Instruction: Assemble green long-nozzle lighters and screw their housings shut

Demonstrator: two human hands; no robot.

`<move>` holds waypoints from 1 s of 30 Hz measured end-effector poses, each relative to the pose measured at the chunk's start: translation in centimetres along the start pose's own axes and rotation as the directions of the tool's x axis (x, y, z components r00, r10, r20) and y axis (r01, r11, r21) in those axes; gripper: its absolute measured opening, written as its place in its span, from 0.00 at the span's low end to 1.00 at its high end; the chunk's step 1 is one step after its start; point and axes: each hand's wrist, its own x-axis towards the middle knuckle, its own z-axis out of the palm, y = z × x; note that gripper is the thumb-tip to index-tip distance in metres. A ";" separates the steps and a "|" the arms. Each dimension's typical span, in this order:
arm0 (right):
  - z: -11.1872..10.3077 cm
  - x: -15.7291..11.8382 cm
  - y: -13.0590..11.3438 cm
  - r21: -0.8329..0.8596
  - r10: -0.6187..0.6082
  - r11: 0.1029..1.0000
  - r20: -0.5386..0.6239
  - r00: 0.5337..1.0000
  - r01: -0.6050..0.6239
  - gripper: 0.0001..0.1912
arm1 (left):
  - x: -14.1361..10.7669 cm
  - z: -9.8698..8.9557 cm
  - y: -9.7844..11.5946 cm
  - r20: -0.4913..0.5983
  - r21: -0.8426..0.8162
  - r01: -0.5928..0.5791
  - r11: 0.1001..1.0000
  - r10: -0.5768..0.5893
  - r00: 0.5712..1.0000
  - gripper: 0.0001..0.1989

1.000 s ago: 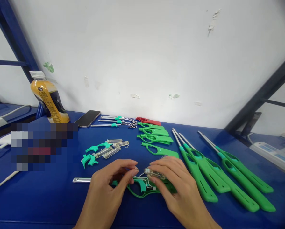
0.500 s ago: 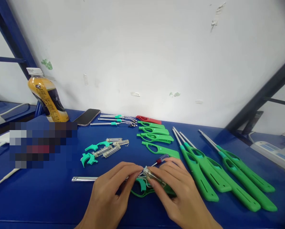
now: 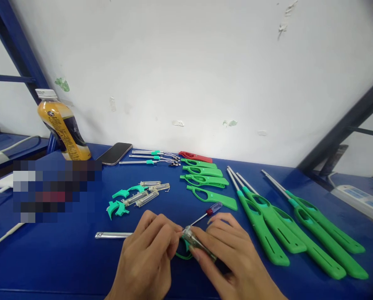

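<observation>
Thumb and fingers of the right hand (image 3: 233, 250) pinch a clear canister (image 3: 201, 245) along its length, narrow and firm, with the barrel slanting between them. Its capped end juts out past this grip toward ten o'clock; its other end slopes back toward four, partly hidden under the palm. Taking the canister as the clock's centre, the left hand (image 3: 150, 254) sits at nine, fingertips bunched close together right beside the cap; whether they pinch anything cannot be told. A metal tube (image 3: 114, 235) pokes out beyond that hand, also at nine. At eight, between the hands, a green loop (image 3: 183, 256) shows, mostly covered.

A screwdriver (image 3: 214, 208) lies near the right hand, at about one. Green handle shells (image 3: 216, 196) are lined up toward twelve, with a red shell (image 3: 199, 157) farthest off. Green lighters (image 3: 270, 233) fan out between two and three. Spare canisters (image 3: 147, 198) lie at half past ten, teal triggers (image 3: 121, 210) at ten, and thin metal rods (image 3: 139, 162) at eleven.
</observation>
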 end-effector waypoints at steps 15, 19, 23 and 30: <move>0.4 -0.2 -0.9 0.090 0.100 0.990 0.076 0.992 -0.106 0.11 | -0.6 0.2 -0.2 0.083 -0.097 0.028 0.995 -0.020 0.996 0.19; 0.5 -0.1 -0.6 0.123 0.107 0.986 0.056 0.993 -0.114 0.13 | 0.0 -0.2 -0.3 0.089 -0.120 0.068 0.990 -0.058 0.994 0.20; 1.1 -0.2 0.4 0.009 0.145 0.989 -0.103 0.984 -0.145 0.15 | 0.3 -0.3 -0.4 0.073 -0.060 0.157 0.986 -0.153 0.986 0.12; -0.2 -0.9 1.7 -0.008 0.453 0.885 -0.210 0.866 -0.465 0.06 | -0.1 0.3 -1.1 0.139 0.073 0.033 0.997 -0.043 0.989 0.13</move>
